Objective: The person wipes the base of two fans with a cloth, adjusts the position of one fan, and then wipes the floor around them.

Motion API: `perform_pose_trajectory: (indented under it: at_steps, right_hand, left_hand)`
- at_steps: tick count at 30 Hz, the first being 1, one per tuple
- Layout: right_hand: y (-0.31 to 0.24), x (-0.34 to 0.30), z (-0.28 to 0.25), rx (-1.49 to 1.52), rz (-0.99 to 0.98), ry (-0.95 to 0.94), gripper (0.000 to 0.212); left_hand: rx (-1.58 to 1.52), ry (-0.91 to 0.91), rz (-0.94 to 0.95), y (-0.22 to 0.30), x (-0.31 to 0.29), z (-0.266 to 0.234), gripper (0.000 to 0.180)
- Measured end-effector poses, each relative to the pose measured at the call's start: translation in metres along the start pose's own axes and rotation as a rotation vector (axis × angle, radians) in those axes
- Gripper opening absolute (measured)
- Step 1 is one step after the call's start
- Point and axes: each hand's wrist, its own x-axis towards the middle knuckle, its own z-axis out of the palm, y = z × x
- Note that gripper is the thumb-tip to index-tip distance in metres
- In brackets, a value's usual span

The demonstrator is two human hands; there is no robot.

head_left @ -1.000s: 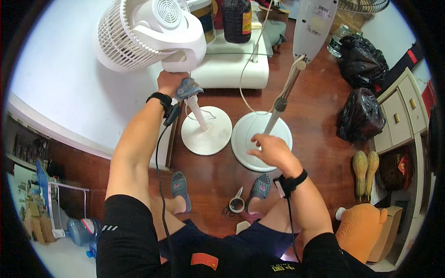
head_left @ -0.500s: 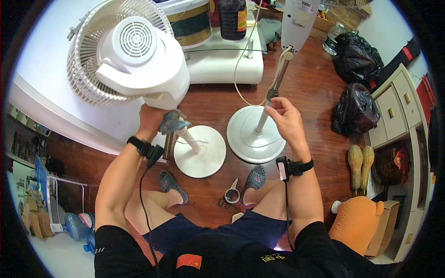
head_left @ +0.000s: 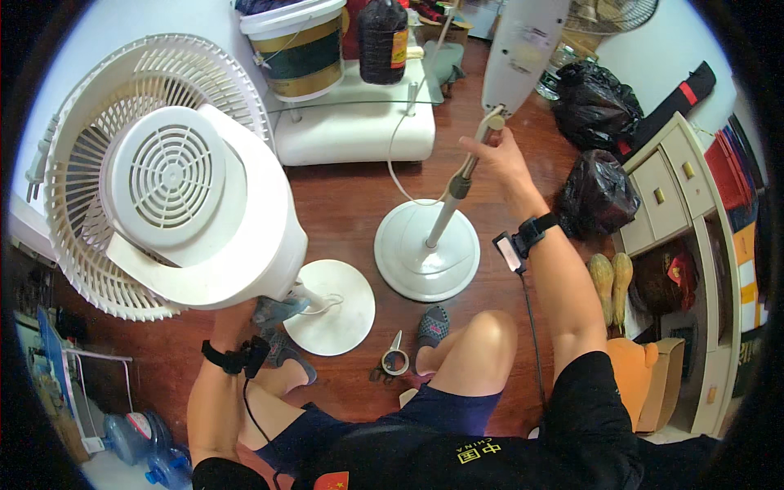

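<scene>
On the left, a white fan with a slatted round cage and a grille on its back housing stands on a pole with a round white base. Just below its housing, my left hand is closed on a grey-blue cloth against the pole; the housing hides most of its fingers. A second fan, with a long white body, stands to the right on a pole above a pale round base. My right hand grips this pole high up, close under the body, thumb across the front.
Scissors and a tape roll lie between my feet. A white low table behind carries a bucket and a dark jug. Black bags and a drawer desk stand right. A loose cord hangs beside the second fan.
My right hand has gone up the second fan's pole and closed round it. The left fan's head now sits lower and looks larger, and my left hand is lower with the cloth.
</scene>
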Motion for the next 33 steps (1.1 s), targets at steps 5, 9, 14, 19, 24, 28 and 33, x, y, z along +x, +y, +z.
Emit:
perform_pose_trajectory:
  at_steps: [5,9,14,19,24,28,33]
  right_hand:
    - [-0.009,0.017,0.019,0.207,0.011,0.027,0.051]
    - [0.003,0.044,0.016,0.428,0.031,0.035,0.030]
    - [-0.007,0.048,0.026,0.332,0.021,0.050,0.030]
    - [-0.004,0.055,0.044,0.495,-0.096,0.090,0.031]
    - [-0.020,0.054,0.082,0.536,-0.123,0.204,0.031]
    - [-0.025,0.078,0.109,0.485,-0.120,0.188,0.025]
    - [-0.028,0.115,0.152,0.462,-0.139,0.198,0.027]
  left_hand:
    - [0.011,-0.021,-0.039,-0.008,-0.012,-0.013,0.039]
    - [-0.019,-0.032,-0.068,-0.018,-0.024,-0.010,0.039]
    - [-0.016,-0.030,-0.115,-0.021,-0.041,-0.019,0.039]
    - [-0.026,-0.031,-0.165,-0.026,-0.056,-0.018,0.039]
    - [-0.026,-0.029,-0.208,-0.034,-0.063,-0.014,0.039]
    - [-0.008,-0.018,-0.226,-0.038,-0.055,-0.019,0.039]
    - [0.021,-0.017,-0.269,-0.051,-0.038,-0.024,0.039]
